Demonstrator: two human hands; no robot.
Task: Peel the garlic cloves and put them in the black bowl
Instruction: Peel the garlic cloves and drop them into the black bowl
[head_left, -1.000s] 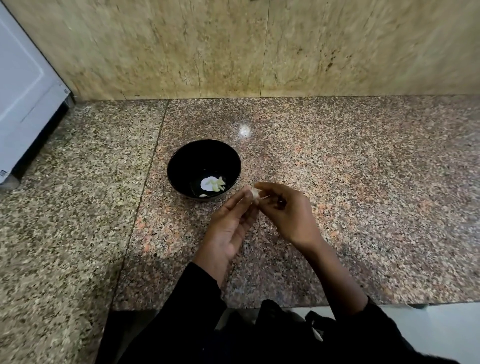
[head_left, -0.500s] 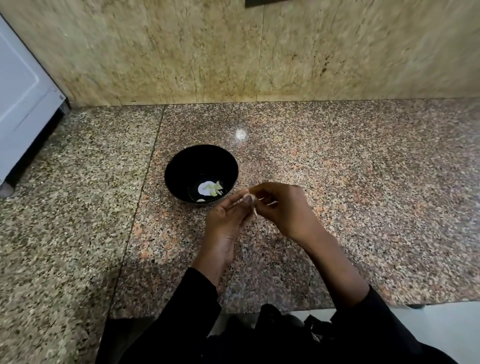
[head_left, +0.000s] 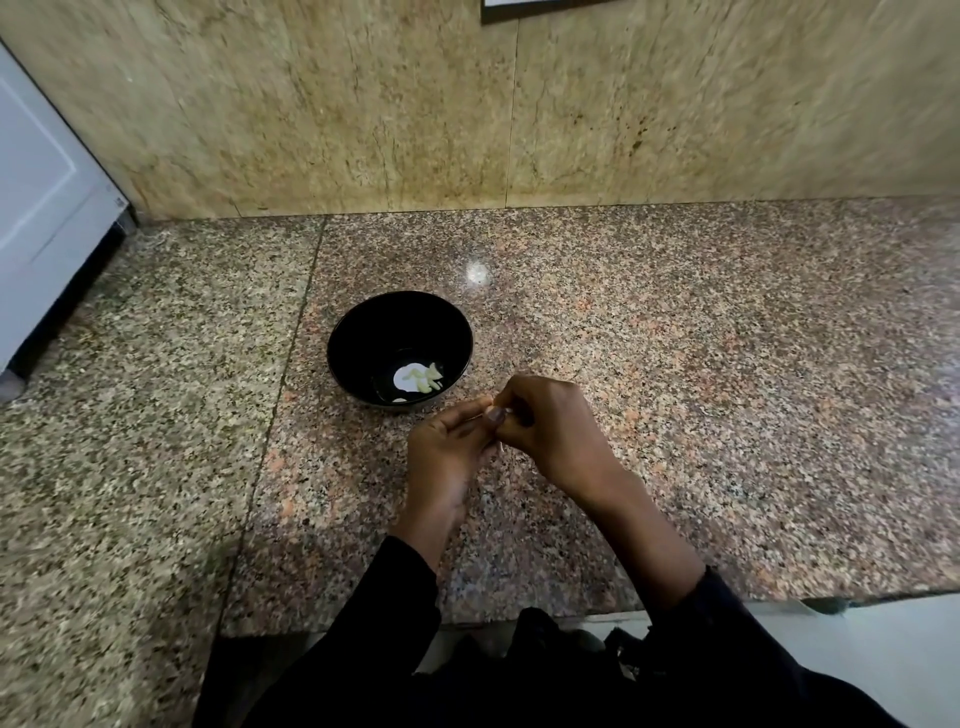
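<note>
We are mid-peel: just beside the black bowl (head_left: 358, 332), on its near right, our left hand (head_left: 447, 452) and right hand (head_left: 550, 426) pinch a mostly hidden garlic clove (head_left: 503, 413) between curled fingertips. Peeled cloves (head_left: 428, 378) lie inside the bowl. Next, we judge, strip the skin and drop it in.

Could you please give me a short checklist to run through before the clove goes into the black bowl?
1. Both hands on the clove: ok. The left hand and right hand pinch the garlic clove between their fingertips.
2. Clove fully peeled: cannot tell; the fingers hide most of it.
3. Black bowl within reach: ok; it stands just beyond the hands on the granite counter.
4. Bowl has room: ok; only a few peeled cloves lie at the bottom.
5. Path to the bowl: ok; nothing lies between hands and rim.
</note>
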